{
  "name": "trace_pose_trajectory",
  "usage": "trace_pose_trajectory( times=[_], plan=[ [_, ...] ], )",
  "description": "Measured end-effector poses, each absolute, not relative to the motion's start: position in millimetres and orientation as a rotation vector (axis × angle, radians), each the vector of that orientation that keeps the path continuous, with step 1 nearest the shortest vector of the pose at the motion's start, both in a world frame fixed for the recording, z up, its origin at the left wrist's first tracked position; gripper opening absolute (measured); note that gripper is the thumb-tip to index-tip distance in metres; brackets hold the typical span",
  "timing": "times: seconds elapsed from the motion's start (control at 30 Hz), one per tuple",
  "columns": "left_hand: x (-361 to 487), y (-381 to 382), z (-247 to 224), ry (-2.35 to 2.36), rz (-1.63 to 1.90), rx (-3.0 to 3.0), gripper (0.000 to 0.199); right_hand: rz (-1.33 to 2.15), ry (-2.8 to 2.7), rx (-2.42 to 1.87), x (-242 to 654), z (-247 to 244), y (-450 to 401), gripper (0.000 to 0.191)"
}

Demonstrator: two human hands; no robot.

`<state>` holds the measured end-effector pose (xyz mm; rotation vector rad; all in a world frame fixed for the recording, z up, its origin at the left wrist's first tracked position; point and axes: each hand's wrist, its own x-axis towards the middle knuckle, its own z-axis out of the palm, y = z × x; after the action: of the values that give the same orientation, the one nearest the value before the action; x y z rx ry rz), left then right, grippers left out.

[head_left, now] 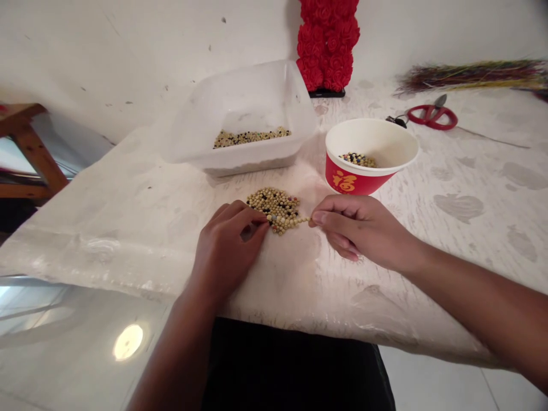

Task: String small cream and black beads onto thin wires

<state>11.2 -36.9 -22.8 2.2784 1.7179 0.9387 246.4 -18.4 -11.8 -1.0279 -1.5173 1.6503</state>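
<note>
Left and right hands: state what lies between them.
Head view: part of a loose pile of small, round, tan-and-black beads, plus a short row of tan beads reaching the right hand.

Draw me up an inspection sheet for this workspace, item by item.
Surface: table under a pale, patterned, glossy covering.
Job's things: loose bead pile between the hands; white tub and red paper bowl behind it, both holding more beads.
Clutter: red-handled scissors and a bundle of coloured strands, right; red rose ornament by the wall.
Grips: left hand, fingertips at the pile's left edge; right hand pinching the end of a short bead row.
Cables: nothing seen; only a thin strand near the scissors.
Surroundings: marked white wall, wooden furniture left, tiled floor.
</note>
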Motion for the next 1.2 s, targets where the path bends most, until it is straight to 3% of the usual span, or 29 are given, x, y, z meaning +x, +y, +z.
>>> trace_pose_trajectory(
  times=[0.83,1.03,1.2],
  plan=[
    [7.2,-41.8,-8.6,1.813,1.177,1.716,0.019,1.646,-1.522,-1.040,244.9,-11.9,-18.3,0.019],
    [14.0,-52.2,-2.7,1.768,1.400,1.577,0.005,1.630,-1.553,-1.066,244.4,-10.8,-19.0,0.018],
    [15.7,-54.0,-5.3,1.572,1.463,1.523,0.004,1.622,-1.547,-1.104,243.0,-9.6,-19.0,0.019]
  ],
)
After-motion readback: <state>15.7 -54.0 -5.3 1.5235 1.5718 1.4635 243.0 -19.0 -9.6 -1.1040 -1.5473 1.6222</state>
